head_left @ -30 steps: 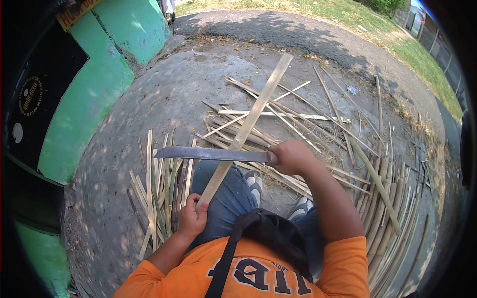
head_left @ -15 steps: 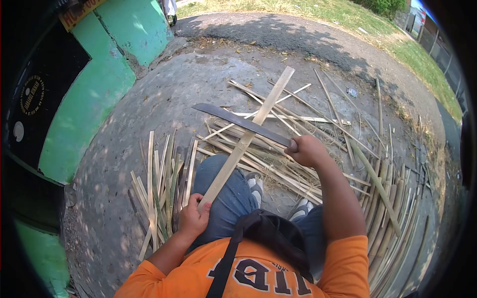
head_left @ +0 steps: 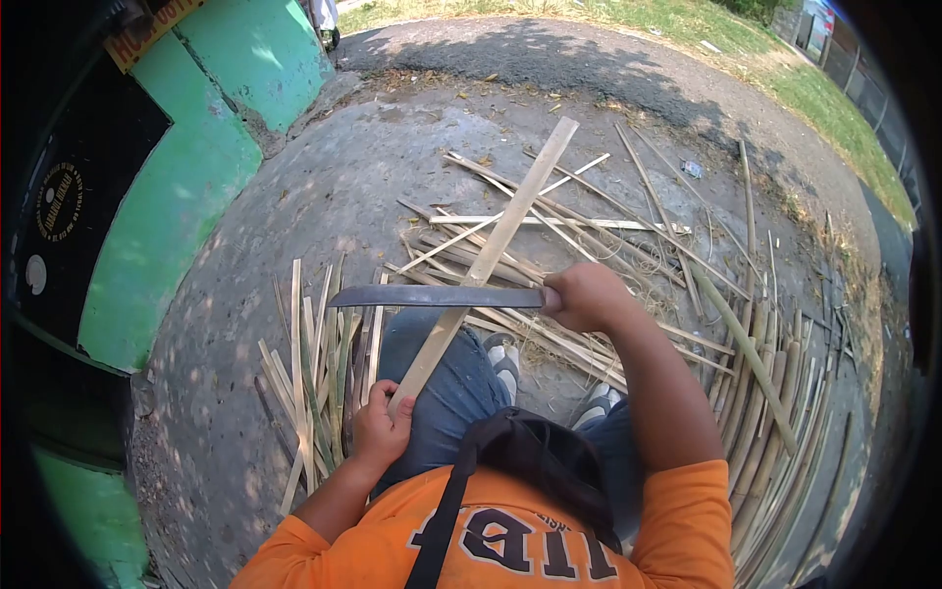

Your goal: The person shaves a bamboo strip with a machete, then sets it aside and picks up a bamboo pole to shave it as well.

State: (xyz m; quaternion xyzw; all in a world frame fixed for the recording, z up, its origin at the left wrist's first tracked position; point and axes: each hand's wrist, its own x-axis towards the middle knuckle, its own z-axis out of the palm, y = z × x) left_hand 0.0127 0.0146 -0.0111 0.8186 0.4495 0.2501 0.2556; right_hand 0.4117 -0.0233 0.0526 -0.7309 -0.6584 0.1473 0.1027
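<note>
My left hand (head_left: 383, 429) is closed around the near end of a flat bamboo strip (head_left: 517, 208), which slants up and away to the right across my left knee. In my right hand (head_left: 589, 297) is the handle of a machete (head_left: 437, 296). Its long dark blade points left and crosses over the lower half of the strip, above my thigh. Beneath and beyond the strip, a heap of split bamboo pieces (head_left: 628, 228) lies on the ground.
Left of my knee stands a bundle of thin bamboo slats (head_left: 312, 378). Longer bamboo poles (head_left: 760, 412) are piled at my right. A green wall (head_left: 147, 240) borders the left side, and a paved road (head_left: 549, 59) runs across the far side. A dark bag (head_left: 530, 456) rests on my lap.
The machete has come down along the strip toward me, its blade turning from slanted to nearly level. My right hand has shifted slightly left; my left hand keeps its hold.
</note>
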